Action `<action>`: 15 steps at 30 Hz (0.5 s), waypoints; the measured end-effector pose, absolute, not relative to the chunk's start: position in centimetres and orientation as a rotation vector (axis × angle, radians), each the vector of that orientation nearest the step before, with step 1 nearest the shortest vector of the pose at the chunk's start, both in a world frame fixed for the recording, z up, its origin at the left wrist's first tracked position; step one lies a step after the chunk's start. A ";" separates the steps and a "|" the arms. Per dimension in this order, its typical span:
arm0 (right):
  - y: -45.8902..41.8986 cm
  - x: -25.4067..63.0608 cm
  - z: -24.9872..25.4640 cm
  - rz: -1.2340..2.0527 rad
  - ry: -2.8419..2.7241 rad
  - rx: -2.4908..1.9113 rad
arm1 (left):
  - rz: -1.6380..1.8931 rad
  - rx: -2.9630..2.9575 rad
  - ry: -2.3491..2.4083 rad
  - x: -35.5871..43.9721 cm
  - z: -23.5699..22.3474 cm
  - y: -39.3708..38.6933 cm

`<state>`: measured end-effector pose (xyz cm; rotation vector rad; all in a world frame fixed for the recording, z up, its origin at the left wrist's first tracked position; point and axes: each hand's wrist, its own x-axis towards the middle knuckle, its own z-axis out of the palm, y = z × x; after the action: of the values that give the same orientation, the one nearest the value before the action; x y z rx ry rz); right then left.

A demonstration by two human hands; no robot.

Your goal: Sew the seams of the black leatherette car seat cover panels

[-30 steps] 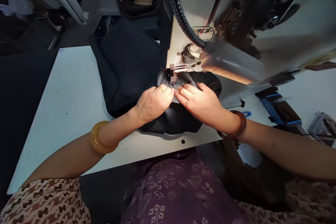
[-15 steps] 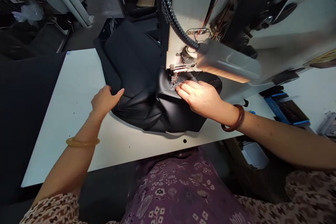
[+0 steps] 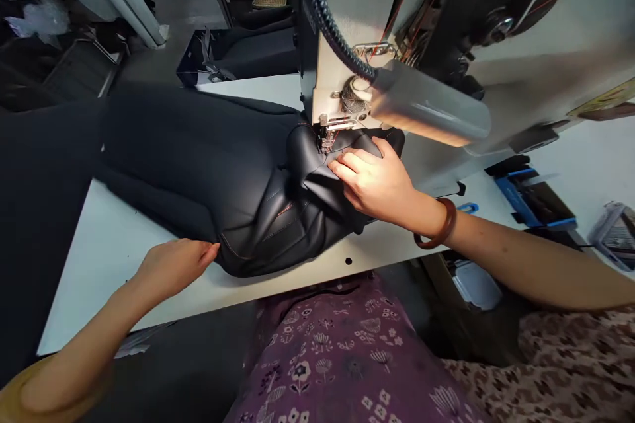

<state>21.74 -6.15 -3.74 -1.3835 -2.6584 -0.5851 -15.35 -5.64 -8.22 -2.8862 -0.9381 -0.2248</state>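
Observation:
A black leather cover [image 3: 218,165] with orange stitching lies spread across the white sewing table [image 3: 114,244]. Its right end is bunched under the presser foot [image 3: 327,135] of a grey sewing machine [image 3: 446,46]. My right hand [image 3: 372,182] presses on that bunched leather just in front of the foot, fingers bent and pinching a fold. My left hand [image 3: 173,264] is at the near corner of the cover, fingers curled round its edge.
A blue-and-black tool tray [image 3: 533,201] sits on the table to the right. A black bin [image 3: 238,53] with dark material stands on the floor behind the table. A lamp housing [image 3: 426,109] hangs over my right hand.
My left hand left the presser foot, swung left and pulled the cover's corner toward me, so the leather now lies spread to the left. The right hand stayed by the foot.

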 end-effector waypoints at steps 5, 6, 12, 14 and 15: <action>-6.8 21.9 -4.7 -0.538 -2.610 -1.397 | -0.332 -2.642 -0.713 -6.4 -3.2 -2.6; -6.9 21.9 -4.9 -0.530 -2.610 -1.404 | -0.349 -2.639 -0.645 -4.4 -2.8 -1.4; -6.6 22.1 -4.6 -0.444 -2.648 -1.410 | -0.407 -2.817 -0.343 0.5 -3.7 3.1; -6.4 22.1 -4.5 -0.443 -2.664 -1.403 | -0.387 -2.820 -0.290 0.2 -4.1 3.1; -6.3 22.1 -4.4 -0.446 -2.670 -1.402 | -0.366 -2.822 -0.287 0.2 -4.2 2.9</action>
<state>22.14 -6.31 -4.42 -1.4016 -2.6700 -0.4464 0.16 2.95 -4.24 -2.8218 -0.2875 -0.3657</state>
